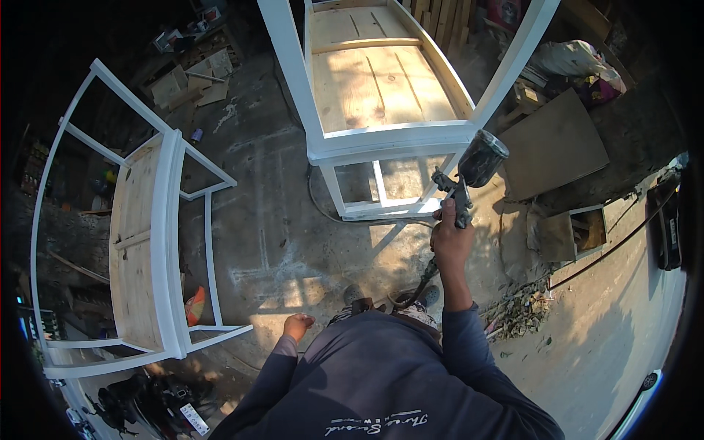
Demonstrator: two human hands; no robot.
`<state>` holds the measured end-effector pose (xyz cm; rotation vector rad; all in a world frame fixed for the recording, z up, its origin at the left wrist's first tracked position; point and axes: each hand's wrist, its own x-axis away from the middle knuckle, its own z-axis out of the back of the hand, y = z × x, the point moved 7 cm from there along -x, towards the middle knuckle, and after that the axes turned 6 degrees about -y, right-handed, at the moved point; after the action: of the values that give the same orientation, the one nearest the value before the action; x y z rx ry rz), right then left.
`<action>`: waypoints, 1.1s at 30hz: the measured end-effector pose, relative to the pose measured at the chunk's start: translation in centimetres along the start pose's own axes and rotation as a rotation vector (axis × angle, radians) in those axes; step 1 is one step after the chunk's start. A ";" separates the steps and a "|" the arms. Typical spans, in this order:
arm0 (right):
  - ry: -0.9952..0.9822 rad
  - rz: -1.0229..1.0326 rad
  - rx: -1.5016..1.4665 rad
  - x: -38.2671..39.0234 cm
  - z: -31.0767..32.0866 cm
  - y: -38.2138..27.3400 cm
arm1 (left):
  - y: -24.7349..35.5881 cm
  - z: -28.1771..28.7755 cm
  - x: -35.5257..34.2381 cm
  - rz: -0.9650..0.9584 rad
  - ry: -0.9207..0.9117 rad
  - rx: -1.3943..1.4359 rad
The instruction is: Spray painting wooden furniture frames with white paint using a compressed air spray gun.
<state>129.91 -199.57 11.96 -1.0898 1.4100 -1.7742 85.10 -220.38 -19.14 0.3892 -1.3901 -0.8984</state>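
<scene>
My right hand is closed round the handle of a spray gun, which has a dark paint-stained cup on top. A hose runs down from the grip toward my feet. The gun is held close to the near right corner of an upturned table frame, painted white outside with bare pale wood inside. Low at my left side, my left hand is loosely curled, and nothing shows in it. A second white frame with a bare wood panel stands to the left, apart from both hands.
The hose trails over the concrete floor around the near table's base. At right are a leaning brown board, a wooden box and a dark bag. Wood scraps lie at the far left. A motorcycle is behind at lower left.
</scene>
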 end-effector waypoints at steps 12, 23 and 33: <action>-0.830 -0.068 -0.009 12.0 -11.8 -3.7 | 35.1 3.1 7.0 -0.649 0.232 0.146; -0.718 -0.035 -0.011 14.1 -4.0 -4.2 | 43.8 -4.9 10.0 -0.552 -0.454 0.721; -0.374 0.274 0.159 12.1 3.6 -6.2 | 47.4 -12.9 4.5 -0.694 -0.470 0.357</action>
<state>127.55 -210.03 20.96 -1.0243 1.1101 -1.3776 111.84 -197.41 15.44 1.0243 -1.8995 -1.3624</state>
